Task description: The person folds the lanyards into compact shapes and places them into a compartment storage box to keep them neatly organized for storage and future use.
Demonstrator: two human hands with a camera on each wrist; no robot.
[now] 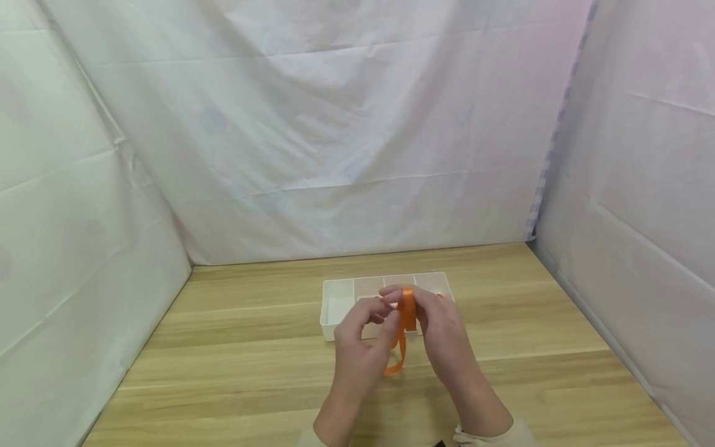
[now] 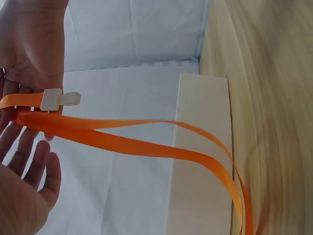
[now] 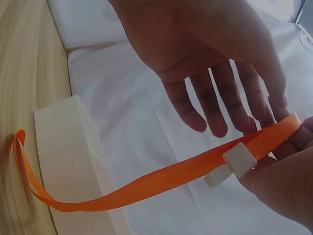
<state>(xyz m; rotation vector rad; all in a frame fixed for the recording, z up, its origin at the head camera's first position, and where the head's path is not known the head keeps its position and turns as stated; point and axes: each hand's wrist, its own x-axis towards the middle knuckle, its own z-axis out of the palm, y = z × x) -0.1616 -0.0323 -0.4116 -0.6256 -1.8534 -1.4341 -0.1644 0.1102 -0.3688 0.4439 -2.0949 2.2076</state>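
An orange lanyard (image 1: 409,310) with a white plastic clip (image 3: 239,160) is held up between both hands, in front of a white divided tray. My right hand (image 1: 447,335) grips its upper part, where the strap folds over the fingers and the clip sits close to the palm. From the other side, my left hand (image 1: 363,347) pinches the strap near the same fold with thumb and index finger; its other fingers are spread loosely. Below the hands the strap (image 2: 205,159) hangs in a long loop that bends down toward the tabletop. Fingers partly hide the fold.
The white tray (image 1: 328,332) stands on the wooden table (image 1: 251,360) just beyond the hands, its compartments partly covered by them. A bit of orange shows by its right end. White cloth (image 1: 335,124) hangs behind the table and along both sides.
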